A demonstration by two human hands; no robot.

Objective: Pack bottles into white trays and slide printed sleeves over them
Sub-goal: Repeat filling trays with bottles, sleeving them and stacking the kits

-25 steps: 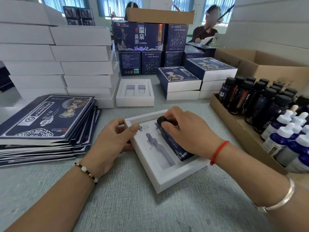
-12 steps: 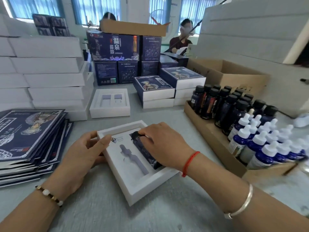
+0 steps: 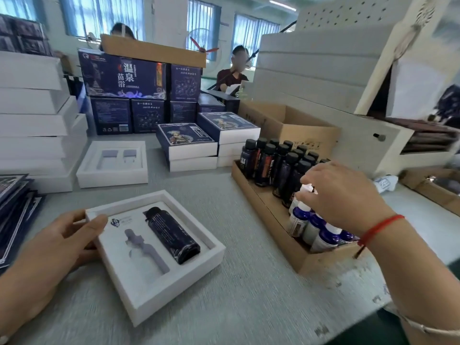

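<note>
My left hand (image 3: 57, 242) holds the near-left corner of the tray (image 3: 174, 282): my thumb lies bent over the rim onto the white insert, and my other fingers curl against the outer wall. The tray sits on the table (image 3: 236, 307), turned a little askew to its near edge.

My right hand (image 3: 346, 195) reaches over the carton (image 3: 271, 235) at the right side of the table. Its fingers bend down among the white-capped bottles (image 3: 321, 235), and the fingertips close on one white cap (image 3: 306, 189); motion blur keeps me from telling how firm the grip is.

In the tray, the dark bottle (image 3: 171, 232) lies flat in the right-hand slot, cap toward the far edge. The narrow slot (image 3: 146, 246) beside it, on the left, shows only its grey bottom. A small round logo is printed at the insert's far-left corner, just beside my thumb.

The carton holds two sorts: black-capped bottles (image 3: 271, 160) standing upright at its far end, and the blue white-capped ones at the near end, under my hand.

Further back toward the table's far-left, a second tray (image 3: 112, 168) stands with two grey slots. Sleeved boxes (image 3: 186, 143) are stacked behind the carton, and flat printed sleeves (image 3: 15, 207) lie piled at the left edge.
</note>
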